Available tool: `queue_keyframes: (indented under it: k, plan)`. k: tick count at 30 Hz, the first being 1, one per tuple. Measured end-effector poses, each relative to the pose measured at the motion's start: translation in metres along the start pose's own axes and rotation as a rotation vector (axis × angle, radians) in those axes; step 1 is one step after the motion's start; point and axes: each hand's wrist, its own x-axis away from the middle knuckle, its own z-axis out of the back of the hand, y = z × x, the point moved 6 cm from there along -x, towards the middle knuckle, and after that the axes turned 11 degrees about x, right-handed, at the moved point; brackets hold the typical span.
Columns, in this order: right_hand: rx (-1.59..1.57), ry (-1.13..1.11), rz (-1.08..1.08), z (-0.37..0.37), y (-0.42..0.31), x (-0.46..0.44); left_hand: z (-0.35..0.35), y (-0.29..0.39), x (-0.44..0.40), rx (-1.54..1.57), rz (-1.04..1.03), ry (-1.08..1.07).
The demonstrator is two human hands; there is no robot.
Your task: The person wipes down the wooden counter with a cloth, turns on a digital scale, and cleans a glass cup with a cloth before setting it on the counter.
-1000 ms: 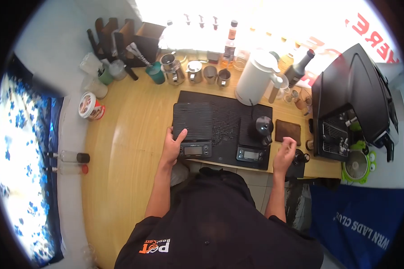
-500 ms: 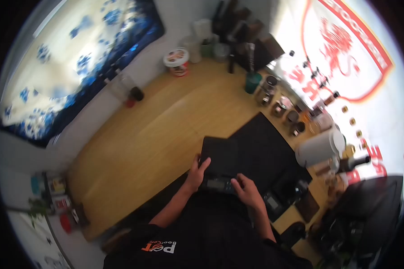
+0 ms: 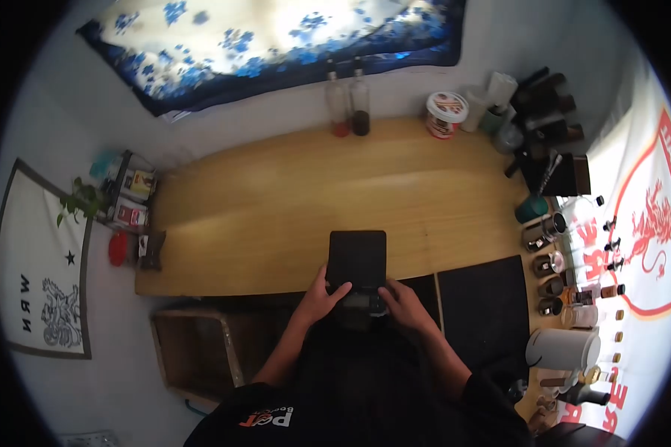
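A black digital scale (image 3: 357, 257) is in both of my hands, at the front edge of the wooden counter (image 3: 298, 197). Its square flat platform faces up, and its small display strip lies on the side nearest my body. My left hand (image 3: 323, 298) grips the left side, thumb on top near the display. On the opposite side, my right hand (image 3: 402, 302) is closed around the corner by the display. The fingers under the scale are hidden. To the right of my right hand lies a black mat (image 3: 481, 305).
Glass bottles (image 3: 359, 104) and a white tub (image 3: 446, 115) stand along the back wall. Jars (image 3: 550, 263), a green cup (image 3: 531, 209) and a white canister (image 3: 563, 348) line the right side. A small rack (image 3: 133, 195) sits at the left, with an open wooden box (image 3: 194, 350) below the counter.
The view has swung left. The scale, held in both hands throughout, has moved from beside the black mat to the front edge of the bare wooden counter.
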Motion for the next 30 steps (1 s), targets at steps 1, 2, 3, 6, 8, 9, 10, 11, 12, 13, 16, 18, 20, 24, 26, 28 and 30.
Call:
queue_keyframes:
  k: [1, 2, 3, 6, 8, 9, 10, 11, 12, 13, 16, 18, 20, 24, 26, 28, 30]
  plan:
    - [-0.021, 0.019, 0.042, -0.007, -0.006, -0.015, 0.013, 0.000, -0.001, 0.006, 0.012, 0.011]
    - [-0.044, 0.043, 0.083, -0.015, -0.011, -0.029, 0.026, 0.001, -0.002, 0.014, 0.011, 0.021]
    - [-0.034, 0.037, 0.088, -0.025, -0.014, -0.044, 0.040, 0.002, -0.003, 0.013, 0.009, 0.049]
    - [-0.022, -0.013, 0.095, -0.056, -0.021, -0.083, 0.080, 0.003, -0.010, 0.001, -0.028, 0.093]
    - [0.000, -0.008, 0.119, -0.074, -0.029, -0.105, 0.108, -0.002, -0.016, -0.014, -0.060, 0.110]
    - [0.007, -0.008, 0.125, -0.081, -0.038, -0.114, 0.121, -0.007, -0.021, 0.037, -0.057, 0.114]
    - [0.020, -0.023, 0.089, -0.088, -0.044, -0.124, 0.132, -0.012, -0.026, 0.088, -0.055, 0.115]
    - [0.033, -0.037, 0.048, -0.094, -0.047, -0.132, 0.142, -0.018, -0.033, 0.093, -0.058, 0.114]
    - [0.036, -0.036, 0.042, -0.099, -0.046, -0.142, 0.149, -0.021, -0.039, 0.177, -0.071, 0.086]
    - [0.074, -0.012, 0.078, -0.105, -0.044, -0.154, 0.155, -0.028, -0.044, 0.261, -0.080, 0.056]
    - [0.148, 0.054, 0.151, -0.118, -0.042, -0.177, 0.178, -0.057, -0.066, 0.076, -0.199, 0.053]
    - [0.190, 0.102, 0.190, -0.121, -0.046, -0.184, 0.188, -0.070, -0.077, 0.033, -0.209, 0.021]
    - [0.202, 0.159, 0.164, -0.123, -0.048, -0.188, 0.195, -0.076, -0.084, -0.008, -0.221, -0.011]
    - [0.308, 0.304, 0.222, -0.127, -0.058, -0.187, 0.199, -0.069, -0.081, -0.090, -0.248, 0.011]
    - [0.174, 0.432, 0.110, -0.126, -0.056, -0.180, 0.198, -0.063, -0.078, -0.070, -0.233, -0.011]
    - [0.199, 0.446, 0.068, -0.125, -0.067, -0.168, 0.196, -0.054, -0.072, -0.144, -0.249, -0.025]
    - [0.225, 0.461, 0.032, -0.128, -0.067, -0.162, 0.196, -0.052, -0.071, -0.187, -0.273, -0.013]
